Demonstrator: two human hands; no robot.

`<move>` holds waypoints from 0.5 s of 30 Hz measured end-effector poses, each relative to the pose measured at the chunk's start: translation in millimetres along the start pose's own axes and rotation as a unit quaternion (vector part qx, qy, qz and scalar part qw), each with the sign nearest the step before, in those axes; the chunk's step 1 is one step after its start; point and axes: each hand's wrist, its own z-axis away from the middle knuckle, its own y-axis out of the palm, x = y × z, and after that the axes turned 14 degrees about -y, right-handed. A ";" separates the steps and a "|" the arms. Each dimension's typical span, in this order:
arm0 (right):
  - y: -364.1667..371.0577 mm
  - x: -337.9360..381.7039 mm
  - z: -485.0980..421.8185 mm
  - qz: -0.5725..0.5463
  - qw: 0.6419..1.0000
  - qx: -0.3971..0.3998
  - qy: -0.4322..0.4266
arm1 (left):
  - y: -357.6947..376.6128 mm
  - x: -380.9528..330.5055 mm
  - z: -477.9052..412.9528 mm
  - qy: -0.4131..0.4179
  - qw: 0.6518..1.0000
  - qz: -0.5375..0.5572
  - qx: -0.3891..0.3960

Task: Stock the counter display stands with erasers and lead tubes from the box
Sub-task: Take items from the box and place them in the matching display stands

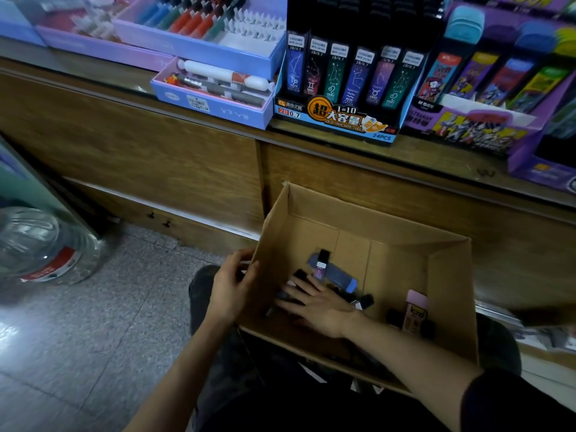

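Observation:
An open cardboard box (448, 275) rests on my lap below the counter. Loose stock lies inside it: a purple lead tube (321, 265), a blue eraser (339, 277), a pink eraser (414, 311) and dark tubes. My left hand (230, 286) grips the box's left wall, thumb inside. My right hand (318, 302) lies flat in the box, fingers spread over dark lead tubes at the bottom left; what is under the palm is hidden. The lead tube display stand (339, 116) stands on the counter with a full front row. To its right is the eraser display stand (473, 126).
A wooden counter (187, 169) runs across the view. A small blue tray of pens (215, 101) and larger pen trays (199, 42) sit at its left. A clear water jug (40, 244) lies on the tiled floor at the left.

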 end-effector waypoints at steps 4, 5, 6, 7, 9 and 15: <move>4.4 -16.6 26.5 -0.024 0.999 -0.001 0.034 | -0.8 0.9 -2.0 0.006 1.000 -0.026 0.008; 3.9 -19.2 32.4 -0.031 0.999 0.006 0.039 | -0.9 0.7 -2.7 0.010 0.999 -0.040 0.008; 3.0 -21.4 38.1 -0.041 0.998 0.005 0.046 | -0.9 0.1 -3.0 0.015 0.998 -0.062 -0.001; 2.0 -23.5 44.1 -0.052 0.997 -0.007 0.056 | -0.9 -1.5 -2.8 0.026 0.995 -0.095 -0.024; 0.7 -27.0 58.0 -0.080 0.990 -0.060 0.095 | -1.1 -8.2 0.9 0.086 0.977 -0.173 -0.090; 9.5 -30.4 110.6 -0.227 0.909 -0.200 0.285 | 26.3 -41.6 8.1 0.210 0.942 -0.258 0.035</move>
